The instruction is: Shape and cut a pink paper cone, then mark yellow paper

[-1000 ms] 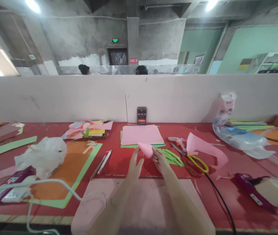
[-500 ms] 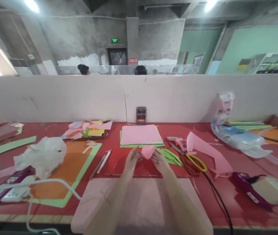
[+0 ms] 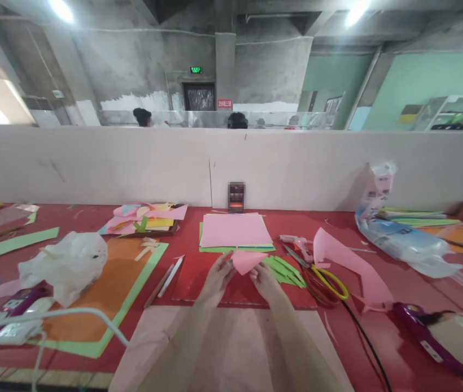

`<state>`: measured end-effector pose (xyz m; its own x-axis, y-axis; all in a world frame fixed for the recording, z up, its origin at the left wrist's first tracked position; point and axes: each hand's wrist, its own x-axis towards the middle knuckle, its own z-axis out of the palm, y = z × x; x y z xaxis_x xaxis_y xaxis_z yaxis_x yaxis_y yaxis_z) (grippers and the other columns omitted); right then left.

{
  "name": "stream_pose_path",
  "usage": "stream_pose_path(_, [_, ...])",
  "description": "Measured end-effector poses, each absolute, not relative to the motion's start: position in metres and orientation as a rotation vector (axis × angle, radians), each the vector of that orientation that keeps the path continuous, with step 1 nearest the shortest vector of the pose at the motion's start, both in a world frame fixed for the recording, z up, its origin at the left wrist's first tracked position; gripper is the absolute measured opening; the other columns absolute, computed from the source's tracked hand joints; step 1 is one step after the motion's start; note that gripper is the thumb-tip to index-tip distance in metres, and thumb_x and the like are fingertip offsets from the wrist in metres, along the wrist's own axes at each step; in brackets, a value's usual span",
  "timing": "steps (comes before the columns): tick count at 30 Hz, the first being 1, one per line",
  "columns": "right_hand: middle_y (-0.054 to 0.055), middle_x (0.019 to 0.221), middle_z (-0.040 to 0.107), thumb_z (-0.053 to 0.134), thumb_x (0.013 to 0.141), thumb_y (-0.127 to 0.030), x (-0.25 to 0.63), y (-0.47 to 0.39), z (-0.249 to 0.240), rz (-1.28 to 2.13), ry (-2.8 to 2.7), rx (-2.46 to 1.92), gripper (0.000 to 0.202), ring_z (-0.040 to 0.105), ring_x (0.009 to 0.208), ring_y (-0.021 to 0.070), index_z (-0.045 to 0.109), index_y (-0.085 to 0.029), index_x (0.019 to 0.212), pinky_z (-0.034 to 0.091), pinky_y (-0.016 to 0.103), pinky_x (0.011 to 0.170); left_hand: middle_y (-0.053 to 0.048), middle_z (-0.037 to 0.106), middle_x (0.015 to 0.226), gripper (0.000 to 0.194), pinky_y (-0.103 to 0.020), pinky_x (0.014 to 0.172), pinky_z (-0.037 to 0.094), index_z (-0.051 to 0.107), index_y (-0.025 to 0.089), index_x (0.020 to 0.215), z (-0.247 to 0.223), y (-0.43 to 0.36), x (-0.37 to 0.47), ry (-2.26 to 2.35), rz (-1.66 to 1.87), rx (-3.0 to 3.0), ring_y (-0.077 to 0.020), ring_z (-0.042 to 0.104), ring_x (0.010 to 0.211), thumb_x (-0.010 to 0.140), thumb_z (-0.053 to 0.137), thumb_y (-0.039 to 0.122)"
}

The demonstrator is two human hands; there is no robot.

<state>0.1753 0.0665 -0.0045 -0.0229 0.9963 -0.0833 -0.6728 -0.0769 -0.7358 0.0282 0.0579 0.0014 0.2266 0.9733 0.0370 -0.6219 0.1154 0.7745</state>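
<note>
Red bench (image 3: 278,220), white partition (image 3: 133,166) behind. Pink paper cone (image 3: 249,262) sits between your hands, above a red board (image 3: 192,280). Your right hand (image 3: 265,279) grips it; your left hand (image 3: 217,276) has fingers curled at its left edge, can't tell if gripping. Stacked sheets (image 3: 235,230) just beyond both. Green strips (image 3: 285,271) crowd your right hand, then yellow-handled scissors (image 3: 316,269) and glue gun (image 3: 301,245). White pen (image 3: 171,276) left of your left hand, crumpled plastic bag (image 3: 66,264) farther out.
</note>
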Motion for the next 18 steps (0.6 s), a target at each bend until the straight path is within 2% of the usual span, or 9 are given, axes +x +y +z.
stream_pose_path(3, [-0.001,0.071,0.058,0.07,0.062,-0.022,0.173,0.065,0.0,1.521,-0.581,-0.756,0.016,0.041,0.047,0.006,0.062,-0.022,0.075,0.035,0.018,0.039,-0.005,0.063,0.102,0.035,-0.024,0.082,0.046,0.062,0.02,0.102,0.007,0.076,0.018,0.579,1.303,0.687,-0.0123,0.059,0.087,0.068,0.067,0.02])
stream_pose_path(5, [0.001,0.082,0.061,0.069,0.064,-0.025,0.172,0.063,0.003,1.518,-0.577,-0.797,0.019,0.044,0.05,0.0069,0.064,-0.023,0.082,0.038,0.019,0.042,-0.003,0.064,0.094,0.031,-0.022,0.078,0.047,0.062,0.02,0.101,0.013,0.098,0.003,0.603,1.371,0.658,-0.0087,0.06,0.077,0.07,0.064,0.017])
stream_pose_path(8, [0.002,0.08,0.062,0.069,0.064,-0.025,0.172,0.062,0.003,1.514,-0.614,-0.811,0.018,0.045,0.051,0.0071,0.065,-0.022,0.082,0.039,0.02,0.045,-0.002,0.063,0.08,0.027,-0.02,0.076,0.048,0.062,0.017,0.1,0.022,0.139,-0.028,0.708,1.477,0.701,-0.0061,0.058,0.068,0.075,0.054,0.01])
stream_pose_path(10, [0.001,0.077,0.061,0.068,0.065,-0.025,0.172,0.061,0.002,1.507,-0.64,-0.803,0.017,0.046,0.05,0.0077,0.065,-0.022,0.081,0.039,0.02,0.045,-0.003,0.062,0.076,0.025,-0.021,0.076,0.049,0.062,0.015,0.096,0.024,0.161,-0.05,0.979,1.493,0.843,-0.006,0.058,0.066,0.078,0.047,0.007])
stream_pose_path(13, [0.001,0.074,0.06,0.068,0.065,-0.025,0.173,0.061,-0.001,1.509,-0.653,-0.783,0.016,0.047,0.052,0.0082,0.065,-0.022,0.08,0.039,0.02,0.046,-0.004,0.061,0.067,0.027,-0.025,0.075,0.05,0.063,0.011,0.09,0.018,0.181,-0.078,1.141,1.453,0.918,-0.0087,0.059,0.064,0.074,0.044,0.001])
stream_pose_path(18, [0.0,0.075,0.06,0.068,0.066,-0.023,0.174,0.061,-0.004,1.527,-0.65,-0.737,0.015,0.047,0.054,0.0069,0.065,-0.021,0.081,0.04,0.018,0.049,-0.005,0.059,0.053,0.014,-0.035,0.065,0.05,0.061,0.01,0.071,0.003,0.193,-0.106,1.495,1.331,1.136,-0.0187,0.062,0.062,0.067,0.049,0.002])
